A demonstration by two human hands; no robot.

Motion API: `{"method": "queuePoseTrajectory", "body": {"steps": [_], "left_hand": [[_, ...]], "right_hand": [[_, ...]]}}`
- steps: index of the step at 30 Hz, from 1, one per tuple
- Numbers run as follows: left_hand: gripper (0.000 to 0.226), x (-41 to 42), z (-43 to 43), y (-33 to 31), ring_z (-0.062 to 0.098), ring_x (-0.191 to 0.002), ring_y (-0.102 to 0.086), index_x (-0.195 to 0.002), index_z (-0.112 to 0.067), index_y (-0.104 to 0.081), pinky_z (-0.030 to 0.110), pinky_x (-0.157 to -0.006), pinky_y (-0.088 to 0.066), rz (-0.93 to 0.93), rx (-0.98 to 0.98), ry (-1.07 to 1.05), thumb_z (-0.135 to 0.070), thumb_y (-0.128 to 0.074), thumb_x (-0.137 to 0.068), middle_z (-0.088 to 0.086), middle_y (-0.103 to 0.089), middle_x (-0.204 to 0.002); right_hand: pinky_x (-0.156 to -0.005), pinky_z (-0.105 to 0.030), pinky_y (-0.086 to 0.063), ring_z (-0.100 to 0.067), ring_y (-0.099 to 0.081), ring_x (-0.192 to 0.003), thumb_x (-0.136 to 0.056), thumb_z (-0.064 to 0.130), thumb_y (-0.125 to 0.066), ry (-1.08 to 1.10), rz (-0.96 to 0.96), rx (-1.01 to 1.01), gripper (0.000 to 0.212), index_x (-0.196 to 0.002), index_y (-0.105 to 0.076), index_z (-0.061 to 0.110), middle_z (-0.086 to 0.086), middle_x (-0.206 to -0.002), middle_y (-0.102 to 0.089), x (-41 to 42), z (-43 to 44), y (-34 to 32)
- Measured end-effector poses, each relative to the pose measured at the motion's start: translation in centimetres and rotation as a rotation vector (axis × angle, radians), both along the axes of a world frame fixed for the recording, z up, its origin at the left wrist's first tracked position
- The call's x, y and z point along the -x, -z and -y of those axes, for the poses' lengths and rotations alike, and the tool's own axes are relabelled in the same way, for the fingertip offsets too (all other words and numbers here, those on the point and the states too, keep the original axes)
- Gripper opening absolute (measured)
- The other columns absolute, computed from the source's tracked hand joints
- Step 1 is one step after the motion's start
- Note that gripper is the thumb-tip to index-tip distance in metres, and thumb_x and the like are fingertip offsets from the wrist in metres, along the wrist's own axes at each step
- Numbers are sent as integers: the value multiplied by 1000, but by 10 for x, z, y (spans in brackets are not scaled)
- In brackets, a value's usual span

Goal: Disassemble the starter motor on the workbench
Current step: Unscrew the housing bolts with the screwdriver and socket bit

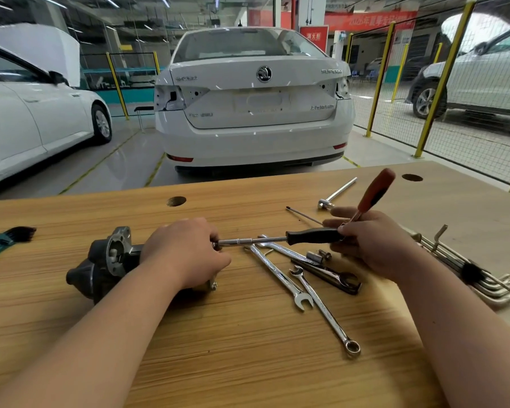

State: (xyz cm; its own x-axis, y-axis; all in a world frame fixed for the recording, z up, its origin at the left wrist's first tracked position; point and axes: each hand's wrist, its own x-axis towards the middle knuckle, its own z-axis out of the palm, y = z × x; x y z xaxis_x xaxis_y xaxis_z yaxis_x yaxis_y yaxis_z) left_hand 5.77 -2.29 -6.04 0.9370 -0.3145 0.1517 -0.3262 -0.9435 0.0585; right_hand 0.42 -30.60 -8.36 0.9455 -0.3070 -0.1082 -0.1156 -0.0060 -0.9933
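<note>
The dark grey starter motor (pixel 106 265) lies on its side on the wooden workbench (pixel 248 348), left of centre. My left hand (pixel 186 251) rests over its right end, fingers closed around the motor and the socket tip of a nut driver. My right hand (pixel 368 240) grips the black handle of that nut driver (pixel 312 236), whose steel shaft runs level to the left into my left hand. A red-handled screwdriver (pixel 374 194) sticks up and back from my right hand. The motor's right end is hidden under my left hand.
Several chrome combination wrenches (pixel 304 284) lie fanned between my hands, with a small socket and bolt (pixel 318 256). A T-handle bar (pixel 337 192) lies at the back, long hex keys (pixel 468 275) at the right, a green tool holder (pixel 0 240) at the far left. A white car (pixel 253 98) is parked beyond the bench.
</note>
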Motion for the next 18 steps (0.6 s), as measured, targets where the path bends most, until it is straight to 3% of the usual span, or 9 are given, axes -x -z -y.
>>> {"method": "queuePoseTrajectory", "body": {"steps": [4, 9, 11, 15, 18], "left_hand": [[27, 2, 2, -1, 10, -84, -47, -94, -38, -63, 31, -66, -32, 24, 16, -7, -55, -53, -76, -18, -53, -94], [31, 3, 1, 0, 10, -87, -46, -99, -38, -64, 31, -72, -32, 28, 27, -5, -56, -52, -77, -17, -54, -98], [30, 3, 1, 1, 9, -87, -46, -98, -38, -64, 30, -75, -32, 43, 27, -4, -56, -52, -78, -17, -54, -97], [29, 4, 1, 2, 9, -88, -46, -97, -38, -63, 30, -76, -32, 54, 31, 4, -56, -52, -78, -17, -53, -96], [27, 7, 1, 0, 8, -89, -45, -97, -39, -62, 30, -77, -32, 43, 32, 1, -56, -52, -79, -17, -52, -99]], "right_hand": [[-54, -30, -57, -23, -74, -68, -99, 13, -53, 7, -9, 336, 10, -103, -63, 14, -12, -91, -71, 7, -3, -4], [-32, -14, -35, -4, -49, -32, -100, 48, -45, 78, -97, 602, 44, -85, -66, 12, 6, -48, -65, 8, -10, -12], [-31, -14, -33, -4, -46, -30, -99, 45, -49, 85, -97, 482, 38, -88, -64, 13, 6, -41, -57, 8, -12, -12], [-44, -23, -46, -11, -54, -46, -94, 25, -63, -27, -116, -60, 19, -102, -61, 8, -10, -72, -61, 8, -17, -11], [-40, -22, -44, -11, -52, -43, -93, 14, -63, 57, -78, -134, 10, -99, -60, 6, -13, -75, -61, 6, -13, -12]]}}
